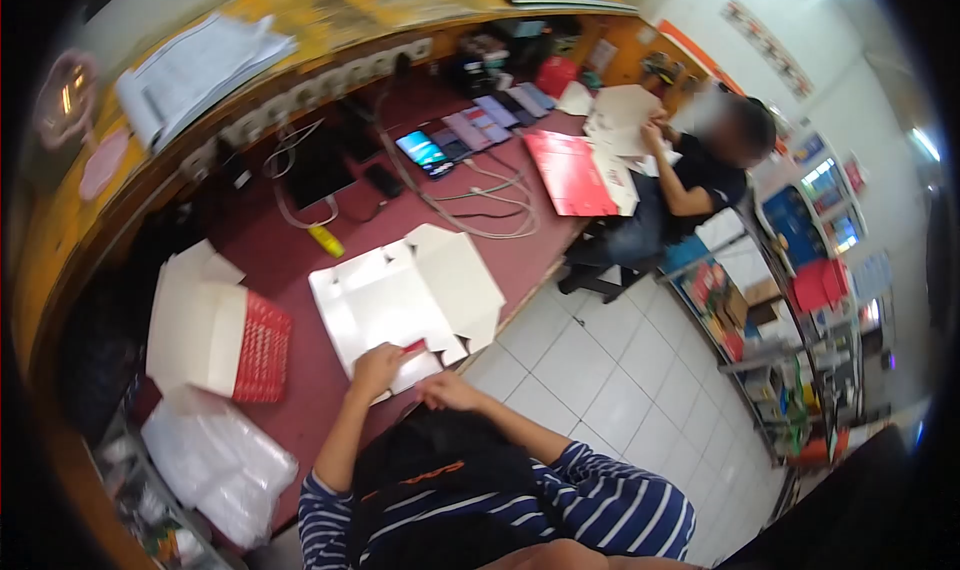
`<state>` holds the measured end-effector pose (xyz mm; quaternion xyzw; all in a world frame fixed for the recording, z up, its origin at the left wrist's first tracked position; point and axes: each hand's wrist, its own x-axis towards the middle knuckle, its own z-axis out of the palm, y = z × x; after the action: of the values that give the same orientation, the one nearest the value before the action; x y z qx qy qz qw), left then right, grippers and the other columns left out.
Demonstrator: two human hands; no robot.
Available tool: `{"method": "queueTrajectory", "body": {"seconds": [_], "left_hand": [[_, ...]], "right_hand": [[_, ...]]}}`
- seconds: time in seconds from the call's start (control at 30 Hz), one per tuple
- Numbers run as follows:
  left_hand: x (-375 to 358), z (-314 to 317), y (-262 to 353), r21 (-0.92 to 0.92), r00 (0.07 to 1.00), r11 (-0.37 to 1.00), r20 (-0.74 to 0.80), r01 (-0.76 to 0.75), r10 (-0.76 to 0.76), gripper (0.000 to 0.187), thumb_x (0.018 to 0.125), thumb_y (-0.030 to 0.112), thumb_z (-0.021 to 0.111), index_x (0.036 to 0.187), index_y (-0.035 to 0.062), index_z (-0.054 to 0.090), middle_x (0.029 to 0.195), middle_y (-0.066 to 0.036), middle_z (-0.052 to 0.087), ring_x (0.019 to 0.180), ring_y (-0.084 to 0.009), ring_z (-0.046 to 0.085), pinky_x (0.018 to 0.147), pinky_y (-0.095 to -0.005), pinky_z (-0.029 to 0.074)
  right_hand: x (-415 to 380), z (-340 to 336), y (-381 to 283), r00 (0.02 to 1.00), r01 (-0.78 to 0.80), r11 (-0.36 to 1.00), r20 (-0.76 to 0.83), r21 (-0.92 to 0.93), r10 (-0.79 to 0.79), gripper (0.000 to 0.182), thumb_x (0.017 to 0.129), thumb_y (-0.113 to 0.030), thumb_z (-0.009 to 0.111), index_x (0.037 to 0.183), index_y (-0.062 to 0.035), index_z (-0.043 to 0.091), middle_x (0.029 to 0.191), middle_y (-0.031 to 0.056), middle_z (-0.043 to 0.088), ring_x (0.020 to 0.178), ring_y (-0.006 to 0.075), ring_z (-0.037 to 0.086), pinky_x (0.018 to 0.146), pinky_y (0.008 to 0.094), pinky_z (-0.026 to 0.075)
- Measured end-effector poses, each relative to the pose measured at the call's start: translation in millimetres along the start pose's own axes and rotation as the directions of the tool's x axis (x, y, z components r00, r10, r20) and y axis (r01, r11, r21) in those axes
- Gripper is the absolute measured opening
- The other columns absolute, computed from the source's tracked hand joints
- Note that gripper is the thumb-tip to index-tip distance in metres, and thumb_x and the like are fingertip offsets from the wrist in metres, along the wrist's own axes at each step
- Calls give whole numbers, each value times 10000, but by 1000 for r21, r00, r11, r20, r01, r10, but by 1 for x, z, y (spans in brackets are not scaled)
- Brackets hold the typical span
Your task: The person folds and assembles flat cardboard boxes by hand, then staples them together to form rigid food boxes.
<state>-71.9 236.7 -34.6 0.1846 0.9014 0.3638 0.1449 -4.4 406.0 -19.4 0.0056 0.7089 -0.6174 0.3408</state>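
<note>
An unfolded white cardboard box (375,305) lies flat at the near edge of the maroon desk, its cut flaps spread out. My left hand (376,370) grips its near edge, next to a small flap with a red strip. My right hand (452,393) is closed, with its fingertips at the corner of that same near flap. Exactly how the right fingers pinch the cardboard is too small to make out.
To the left stand an open red-and-white box (262,345) and clear plastic wrap (215,460). Several phones, a lit one (424,154) among them, cables (490,210) and a yellow marker (326,241) lie behind. A seated co-worker (700,160) handles another cardboard piece (622,120).
</note>
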Motion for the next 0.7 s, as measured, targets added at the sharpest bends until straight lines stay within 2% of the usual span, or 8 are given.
{"method": "queueTrajectory", "body": {"seconds": [0.1,0.17,0.2,0.27,0.4,0.47,0.6,0.7], "left_hand": [[-1,-27,28,-394,965,919,-248,-22,-83,240,852,200,420,811,9,559,725,-110,575,668,-212,557,599,-298,413],[-6,-39,58,-823,957,561,-228,-92,-178,218,867,167,407,884,-7,537,805,-64,576,741,-111,553,647,-233,432],[-9,-44,76,-819,959,566,-230,-97,-168,218,867,167,407,884,-7,537,805,-64,576,741,-111,553,647,-233,432],[-12,-56,107,-940,905,185,-330,-288,-267,180,850,122,437,949,-11,505,901,-56,564,773,-112,561,678,-232,457],[-17,-77,106,-903,892,247,-404,-352,-205,268,759,30,558,1017,-4,494,963,-67,558,804,-140,567,685,-278,483],[-20,-87,109,-857,896,391,-419,-336,-149,262,741,18,577,991,-9,504,936,-65,567,804,-139,566,695,-270,475],[-23,-88,121,-677,904,695,-417,-243,-90,256,705,27,633,935,-10,527,884,-70,588,799,-129,568,703,-253,461],[-22,-81,125,-678,894,689,-437,-258,-96,230,727,8,603,929,-14,494,871,-81,583,790,-141,572,650,-270,490]], "right_hand": [[-3,15,-9,996,5,995,87,104,-14,412,866,-356,390,787,-9,598,601,22,559,521,70,489,464,200,387],[-11,24,-29,983,-106,951,175,289,57,408,868,-389,363,925,-39,565,780,37,602,677,128,544,565,251,428],[-12,26,-35,984,-96,952,169,291,48,408,868,-389,363,925,-39,565,780,37,602,677,128,544,565,251,428],[-12,28,-45,987,-106,514,152,851,-48,410,871,-392,348,1043,-52,500,927,37,587,799,164,548,670,264,431],[-33,-19,-79,960,161,306,-77,938,-270,318,867,-265,404,1106,-59,444,1075,58,518,982,175,494,804,329,407],[-47,-51,-89,935,338,488,-227,805,-274,316,867,-255,406,1115,-62,438,1057,38,525,974,135,497,847,317,388],[-78,-65,-140,881,474,473,-408,743,-240,310,812,-149,512,1084,-12,450,939,46,572,780,132,574,675,270,484],[-77,-64,-141,805,576,589,-518,566,-289,321,752,-29,567,1050,29,464,866,78,583,687,141,583,567,231,491]]}}
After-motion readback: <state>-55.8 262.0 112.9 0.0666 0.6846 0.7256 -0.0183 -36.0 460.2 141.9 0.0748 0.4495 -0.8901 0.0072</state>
